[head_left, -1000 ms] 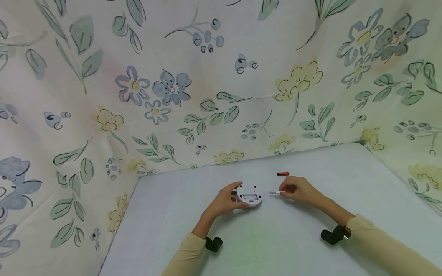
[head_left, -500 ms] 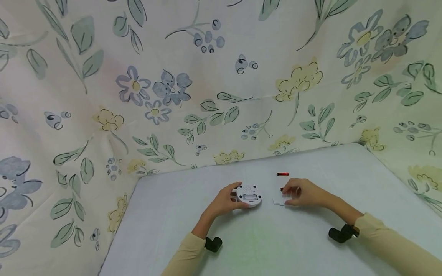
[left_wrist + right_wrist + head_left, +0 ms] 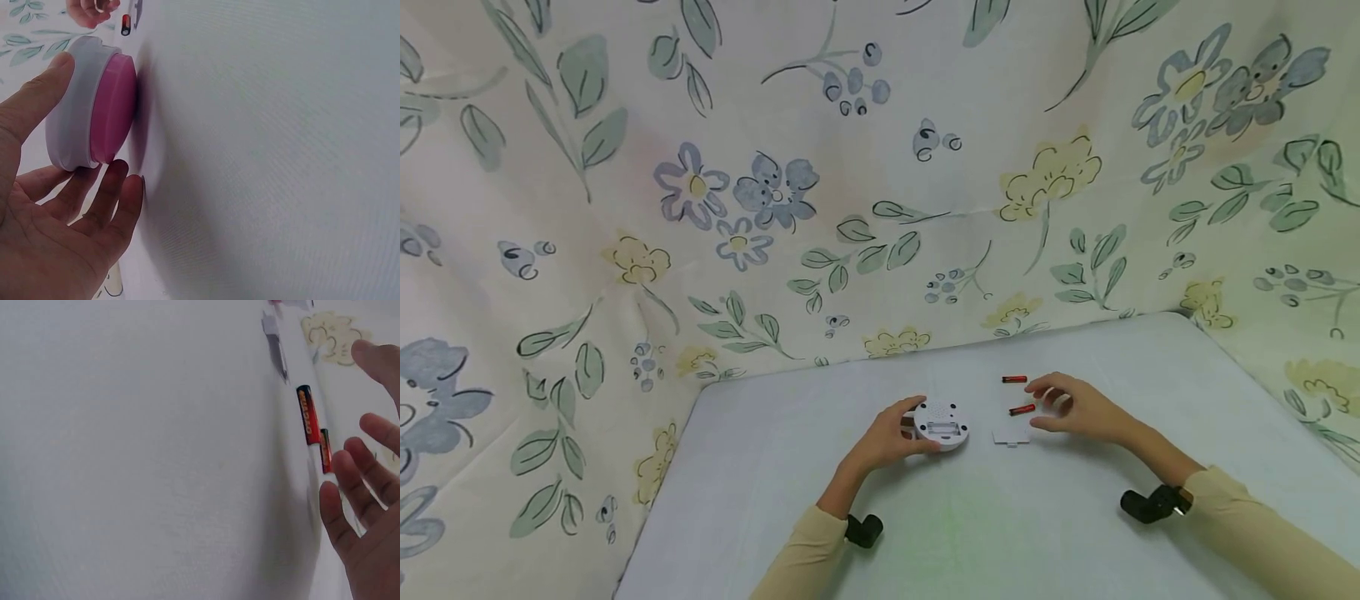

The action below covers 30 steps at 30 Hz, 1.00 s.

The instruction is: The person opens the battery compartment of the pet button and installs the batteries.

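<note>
My left hand (image 3: 886,437) grips a round white device (image 3: 934,409) by its edge, thumb on one side and fingers on the other. Its underside faces up, with a battery compartment that holds no batteries. In the left wrist view the device's lower part is a pink dome (image 3: 114,109). To its right, a flat white battery cover (image 3: 1011,437) lies on the table. Beyond the cover are a red and black battery (image 3: 1022,410) and a second battery (image 3: 1014,379) farther back. Beside them my right hand (image 3: 1086,408) hovers, its fingers spread and loosely bent around nothing.
The white table (image 3: 760,492) stretches around both hands. A floral cloth (image 3: 880,267) hangs behind the table and along its sides. Each wrist carries a black camera, such as the right wrist camera (image 3: 1150,504).
My right hand has set the white battery cover down on the table, let go and drawn back to the right, uncovering the nearer battery. The left hand and device have stayed in place.
</note>
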Each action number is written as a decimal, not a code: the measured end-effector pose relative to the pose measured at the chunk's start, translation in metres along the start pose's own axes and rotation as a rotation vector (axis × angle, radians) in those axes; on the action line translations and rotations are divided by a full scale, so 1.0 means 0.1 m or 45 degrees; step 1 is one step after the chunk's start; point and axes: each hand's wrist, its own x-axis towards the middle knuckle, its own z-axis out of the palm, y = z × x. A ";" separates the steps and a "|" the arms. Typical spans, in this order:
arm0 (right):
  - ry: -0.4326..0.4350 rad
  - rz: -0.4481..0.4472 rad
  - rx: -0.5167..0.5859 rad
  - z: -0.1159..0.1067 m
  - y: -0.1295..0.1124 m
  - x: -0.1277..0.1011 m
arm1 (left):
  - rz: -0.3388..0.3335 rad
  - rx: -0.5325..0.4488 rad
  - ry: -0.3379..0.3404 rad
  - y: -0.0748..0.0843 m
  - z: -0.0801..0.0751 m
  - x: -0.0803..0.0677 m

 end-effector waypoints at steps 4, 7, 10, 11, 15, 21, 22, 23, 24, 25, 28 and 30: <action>0.021 0.063 -0.013 -0.04 0.05 0.01 | 0.001 -0.005 -0.001 -0.02 0.00 0.00; 0.045 0.091 -0.009 -0.09 0.07 0.03 | -0.002 -0.012 0.001 -0.03 0.00 0.00; 0.064 0.108 -0.017 -0.15 0.11 0.04 | 0.002 -0.019 0.002 -0.04 0.00 0.01; 0.068 0.112 -0.016 -0.17 0.12 0.05 | 0.004 -0.022 0.001 -0.04 0.00 0.01; 0.063 0.136 -0.016 -0.22 0.19 0.09 | 0.014 -0.030 0.001 -0.07 0.00 0.02; 0.047 0.135 -0.059 -0.24 0.30 0.18 | 0.012 -0.038 0.004 -0.10 0.00 0.02; 0.045 0.131 -0.062 -0.24 0.32 0.20 | 0.015 -0.039 0.004 -0.11 0.00 0.02; 0.043 0.124 -0.058 -0.23 0.33 0.22 | 0.016 -0.041 0.004 -0.11 0.00 0.02; 0.042 0.117 -0.058 -0.22 0.34 0.24 | 0.018 -0.041 0.004 -0.11 0.00 0.02; 0.040 0.110 -0.061 -0.21 0.36 0.27 | 0.021 -0.043 0.004 -0.12 0.00 0.02; 0.040 0.101 -0.069 -0.18 0.38 0.33 | 0.026 -0.040 0.002 -0.12 0.00 0.02; 0.044 0.087 -0.074 -0.15 0.39 0.37 | 0.028 -0.029 0.003 -0.13 0.00 0.02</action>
